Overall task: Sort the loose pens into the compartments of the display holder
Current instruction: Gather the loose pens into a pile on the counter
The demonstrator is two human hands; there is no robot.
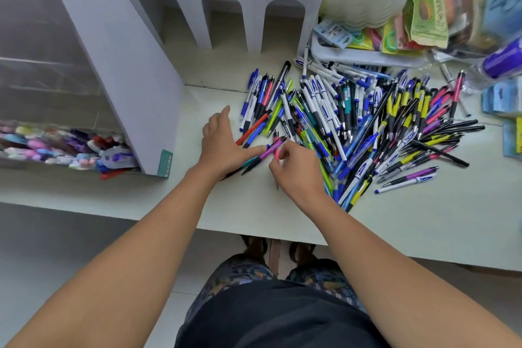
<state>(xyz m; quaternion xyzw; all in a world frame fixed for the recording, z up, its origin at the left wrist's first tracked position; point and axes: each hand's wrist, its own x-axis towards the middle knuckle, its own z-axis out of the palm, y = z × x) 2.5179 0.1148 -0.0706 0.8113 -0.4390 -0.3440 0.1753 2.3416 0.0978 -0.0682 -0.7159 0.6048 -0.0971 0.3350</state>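
- A person stands at a pale worktop [254, 206], both bare arms reaching toward a heap of loose pens [367, 121].
- The left hand [226, 147] lies flat, fingers straight and spread, its grip open; a purple pen [271, 150] and a teal pen [250, 162] lie under and against its fingertips, and a dark pen end shows beneath the wrist.
- The right hand [293, 169] sits just right of the left, its grip closed: curled fingers pinch a thin pink pen [276, 147] that stands roughly upright, crossing the purple pen.
- The main heap spreads beyond and to the right of both hands, touching the right hand's far side.
- The display holder [135, 70], white with three arched compartments, rises beyond and left of the left hand, well apart from either grip.
- A bin of coloured pens [65, 147] sits far left; packaged stationery [423, 8] is piled beyond the heap.
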